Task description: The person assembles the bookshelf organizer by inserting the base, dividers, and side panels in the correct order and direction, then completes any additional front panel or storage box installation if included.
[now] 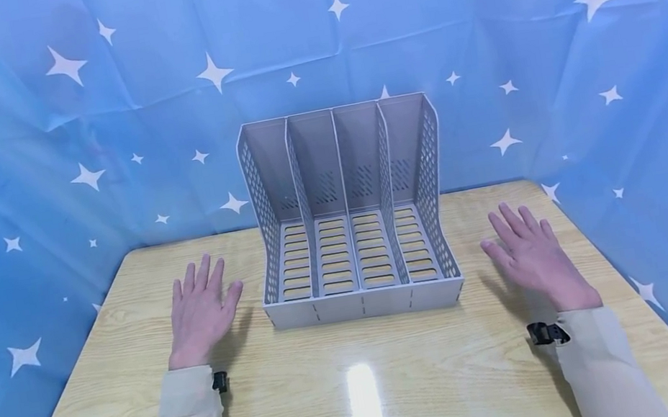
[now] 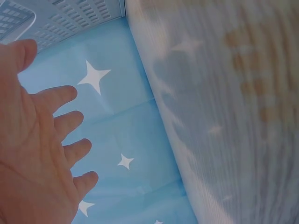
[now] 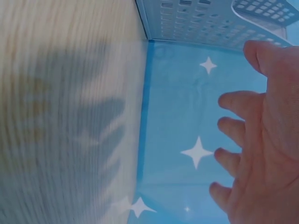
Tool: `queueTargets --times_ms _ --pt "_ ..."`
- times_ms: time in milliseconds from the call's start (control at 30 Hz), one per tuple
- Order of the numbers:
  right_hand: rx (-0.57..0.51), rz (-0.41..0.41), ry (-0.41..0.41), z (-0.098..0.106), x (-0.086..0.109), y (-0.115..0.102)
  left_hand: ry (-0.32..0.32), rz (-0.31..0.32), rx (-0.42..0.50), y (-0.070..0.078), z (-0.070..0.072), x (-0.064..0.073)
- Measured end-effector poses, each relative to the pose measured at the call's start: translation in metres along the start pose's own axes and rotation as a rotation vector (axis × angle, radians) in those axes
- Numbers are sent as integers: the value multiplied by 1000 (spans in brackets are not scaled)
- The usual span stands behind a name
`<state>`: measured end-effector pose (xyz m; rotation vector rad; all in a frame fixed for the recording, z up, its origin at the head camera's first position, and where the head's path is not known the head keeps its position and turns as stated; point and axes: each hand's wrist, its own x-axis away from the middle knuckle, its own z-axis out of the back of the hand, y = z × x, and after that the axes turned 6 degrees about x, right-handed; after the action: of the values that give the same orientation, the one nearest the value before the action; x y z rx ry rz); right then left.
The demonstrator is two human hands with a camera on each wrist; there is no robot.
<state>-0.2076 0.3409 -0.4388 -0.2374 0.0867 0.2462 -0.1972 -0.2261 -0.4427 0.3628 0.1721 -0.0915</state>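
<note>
A grey plastic file organizer (image 1: 362,304) with several upright compartments stands at the back middle of the table, its low front facing me. Slotted bases and perforated side walls show in its compartments. To its left, my left hand (image 1: 202,317) is held over the table with fingers spread and nothing in it. On the other side my right hand (image 1: 535,260) is likewise spread, palm down, holding nothing. Both wrist views show bare palms and extended fingers, with the organizer's perforated side (image 2: 84,18) beyond the left thumb and its other side (image 3: 187,21) beyond the right thumb.
The light wood table (image 1: 293,404) carries a bright light reflection near its front. Blue cloth with white stars (image 1: 279,27) hangs behind the table and along both sides. A black strap piece (image 1: 547,333) sits at the right cuff, another (image 1: 220,382) at the left.
</note>
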Motion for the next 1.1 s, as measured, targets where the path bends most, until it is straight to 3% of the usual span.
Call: queueTargets --times_ms 267,1100 --pt "2 -1 -58 0 -2 -2 0 8 -7 -4 1 5" --pt "-6 9 -50 -2 -1 1 -4 19 -7 0 -3 4"
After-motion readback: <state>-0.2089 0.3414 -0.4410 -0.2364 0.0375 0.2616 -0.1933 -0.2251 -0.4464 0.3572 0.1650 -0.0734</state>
